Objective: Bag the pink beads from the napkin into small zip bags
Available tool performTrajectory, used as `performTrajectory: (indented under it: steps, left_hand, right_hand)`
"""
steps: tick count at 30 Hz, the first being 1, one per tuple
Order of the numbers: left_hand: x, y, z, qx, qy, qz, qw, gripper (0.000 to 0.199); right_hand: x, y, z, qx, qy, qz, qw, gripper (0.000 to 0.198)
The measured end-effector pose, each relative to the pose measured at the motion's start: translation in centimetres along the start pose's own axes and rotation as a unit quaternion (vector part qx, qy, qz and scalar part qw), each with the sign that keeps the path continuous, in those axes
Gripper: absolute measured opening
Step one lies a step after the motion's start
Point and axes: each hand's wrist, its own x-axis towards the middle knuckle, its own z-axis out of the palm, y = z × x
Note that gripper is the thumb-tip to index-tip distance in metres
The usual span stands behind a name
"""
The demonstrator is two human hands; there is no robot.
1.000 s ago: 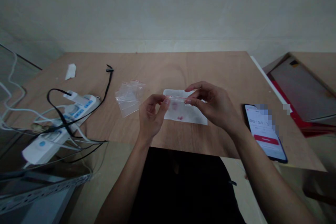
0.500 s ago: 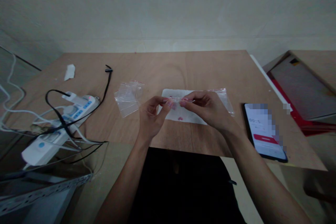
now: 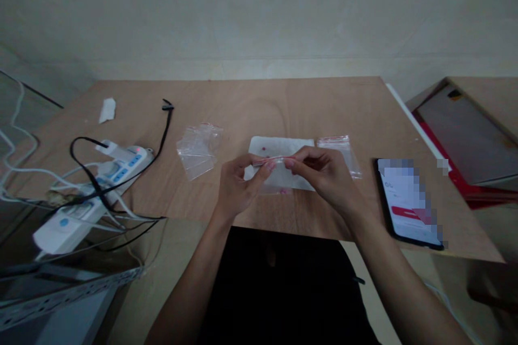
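In the head view, the clear zip bag [image 3: 277, 180] is held between the two hands, its reddish top edge running almost level and its lower part hanging in front of the white sheet [image 3: 283, 144]. Over the last second the right hand [image 3: 327, 172] has drawn in toward the left hand [image 3: 240, 183], its raised forefinger has folded down, and both hands have sunk slightly nearer the table's front edge. That shift has also uncovered the pile of clear zip bags [image 3: 342, 145] to the right. I'd judge that the bag's closure strip is now being worked by both thumbs (whether it is sealed, I cannot tell).

The left fingers are curled, with thumb and forefinger closed on the strip; the right hand mirrors this, its pinch also closed and only a narrow stretch of edge showing between the thumbs. Both wrists rise from the front, forearms slanting inward. A small pink piece [image 3: 285, 191] shows at the bag's lower end, though inside or behind it is unclear. More clear bags [image 3: 200, 150] lie fanned on the wooden table [image 3: 243, 108] left of the hands, and a smartphone [image 3: 407, 194] lies to the right.
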Motion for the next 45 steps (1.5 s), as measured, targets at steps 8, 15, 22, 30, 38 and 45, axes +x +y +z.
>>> performTrajectory:
  steps: [8, 15, 22, 30, 38, 45]
  left_hand:
    - [1.1, -1.6, -3.3, 0.169, 0.055, 0.006, 0.984, 0.035]
    - [4.4, -4.6, -8.3, 0.422, 0.206, -0.014, 0.883, 0.068]
    - [7.9, -5.9, -8.8, 0.547, 0.158, -0.065, 0.820, 0.069]
    - [8.9, -5.4, -8.0, 0.529, 0.147, -0.015, 0.836, 0.046]
    - [3.3, -1.6, -6.3, 0.325, 0.134, 0.048, 0.935, 0.059]
    - [-2.3, -0.6, -5.0, 0.195, 0.079, 0.043, 0.977, 0.058]
  right_hand:
    - [-0.2, -0.9, -4.6, -0.084, 0.096, -0.005, 0.992, 0.023]
    - [1.7, 2.4, -10.7, -0.307, 0.200, 0.046, 0.929, 0.046]
    - [1.7, 3.9, -10.4, -0.491, 0.252, -0.027, 0.834, 0.049]
    - [0.9, 2.9, -8.8, -0.477, 0.217, -0.062, 0.849, 0.034]
    - [1.3, 3.4, -2.7, -0.401, -0.008, -0.112, 0.909, 0.017]
    - [3.1, 5.7, 1.8, -0.413, -0.077, -0.106, 0.901, 0.016]
